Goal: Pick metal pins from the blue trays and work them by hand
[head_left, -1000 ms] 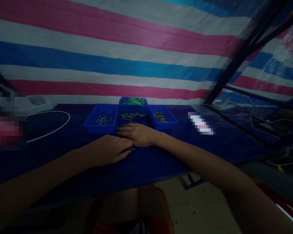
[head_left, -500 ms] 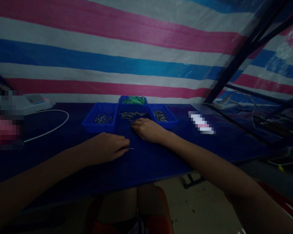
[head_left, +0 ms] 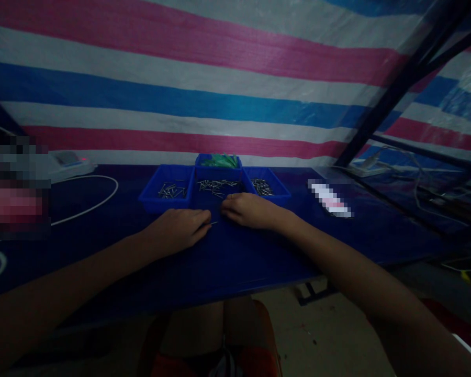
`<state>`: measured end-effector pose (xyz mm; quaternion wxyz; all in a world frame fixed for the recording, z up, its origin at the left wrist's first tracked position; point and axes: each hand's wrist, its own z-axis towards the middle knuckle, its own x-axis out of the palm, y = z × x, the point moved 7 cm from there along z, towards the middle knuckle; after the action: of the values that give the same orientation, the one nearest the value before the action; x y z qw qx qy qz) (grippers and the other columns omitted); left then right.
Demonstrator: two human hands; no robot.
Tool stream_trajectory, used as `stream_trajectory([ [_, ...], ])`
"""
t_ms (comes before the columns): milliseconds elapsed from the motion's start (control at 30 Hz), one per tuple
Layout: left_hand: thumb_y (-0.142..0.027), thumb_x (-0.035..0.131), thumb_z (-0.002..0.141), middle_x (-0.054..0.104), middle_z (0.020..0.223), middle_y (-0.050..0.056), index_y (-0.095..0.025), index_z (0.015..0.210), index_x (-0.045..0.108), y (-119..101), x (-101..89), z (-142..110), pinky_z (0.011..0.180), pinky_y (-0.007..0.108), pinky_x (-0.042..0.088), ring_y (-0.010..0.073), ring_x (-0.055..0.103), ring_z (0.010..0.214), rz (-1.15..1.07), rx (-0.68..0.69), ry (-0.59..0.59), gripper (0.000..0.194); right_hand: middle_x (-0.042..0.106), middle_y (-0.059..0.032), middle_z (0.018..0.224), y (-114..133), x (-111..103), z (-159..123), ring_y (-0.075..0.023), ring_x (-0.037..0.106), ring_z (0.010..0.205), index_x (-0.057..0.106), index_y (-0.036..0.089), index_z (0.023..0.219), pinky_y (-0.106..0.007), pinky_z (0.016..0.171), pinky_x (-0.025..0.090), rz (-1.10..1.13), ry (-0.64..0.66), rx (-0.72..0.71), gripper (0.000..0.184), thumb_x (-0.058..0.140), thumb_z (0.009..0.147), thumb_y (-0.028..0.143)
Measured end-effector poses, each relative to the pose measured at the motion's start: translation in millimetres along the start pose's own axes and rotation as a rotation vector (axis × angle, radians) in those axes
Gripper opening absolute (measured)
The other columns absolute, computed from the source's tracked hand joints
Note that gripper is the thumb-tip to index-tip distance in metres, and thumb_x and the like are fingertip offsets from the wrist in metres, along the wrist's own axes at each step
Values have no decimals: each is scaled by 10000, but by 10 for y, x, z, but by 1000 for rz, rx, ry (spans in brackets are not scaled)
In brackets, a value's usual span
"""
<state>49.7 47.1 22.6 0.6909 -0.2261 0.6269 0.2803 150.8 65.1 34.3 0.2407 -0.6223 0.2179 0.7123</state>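
Observation:
Between the fingertips of my left hand (head_left: 182, 228) is a thin, nail-like metal pin (head_left: 214, 223), its end poking out to the right. My right hand (head_left: 253, 210) rests on the blue tabletop just across from it, fingers curled together; whatever is in them is hidden. Beyond my right fingertips lies a loose pile of similar metal pins (head_left: 215, 185). A blue bin with more pins (head_left: 172, 191) stands left of the pile. Another blue bin (head_left: 279, 198), on the right, also holds pins (head_left: 261, 186). Green plastic material (head_left: 222, 161) fills the back bin (head_left: 220, 170).
A white device with a small display (head_left: 73, 163) sits at the left, its white cable (head_left: 112, 196) looping over the table (head_left: 235, 262). Right of the bins lies a blurred-out flat item (head_left: 329, 199). A dark metal frame (head_left: 371, 115) and striped sheeting (head_left: 204, 110) stand behind.
My left hand has moved slightly up the table with the pin, closer to my right hand. My right hand has drawn back a little from the pile. The view has shifted slightly.

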Motion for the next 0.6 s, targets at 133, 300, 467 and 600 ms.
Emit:
stream_trajectory([
  [133,-289,378,868,586,717,-7,-193,790,500,-1,-4,-10,499,244,316,139,561,614,-4,20,13,174,577,-71,818,-3,47,-2,-137,533,719,577,115,878,-268,692,422,3,23,32,174,425,864,199],
  [300,-290,378,869,591,748,-4,-193,789,502,6,11,-9,522,245,325,143,567,645,-9,29,28,177,571,-130,991,12,84,11,-191,543,901,566,95,1048,-332,800,430,32,-73,53,265,435,879,251],
  [467,-297,375,873,597,763,-3,-197,807,511,7,14,-7,521,244,330,147,569,652,-6,21,44,181,546,-136,1102,0,36,16,-190,524,984,552,100,1097,-335,851,421,27,-130,21,279,430,885,233],
  [600,-284,377,875,599,789,11,-187,831,532,12,19,-9,550,248,368,154,572,689,-5,14,43,187,589,-91,975,110,-183,-18,-162,539,899,571,111,1047,-306,824,431,4,-214,-48,267,389,909,250],
])
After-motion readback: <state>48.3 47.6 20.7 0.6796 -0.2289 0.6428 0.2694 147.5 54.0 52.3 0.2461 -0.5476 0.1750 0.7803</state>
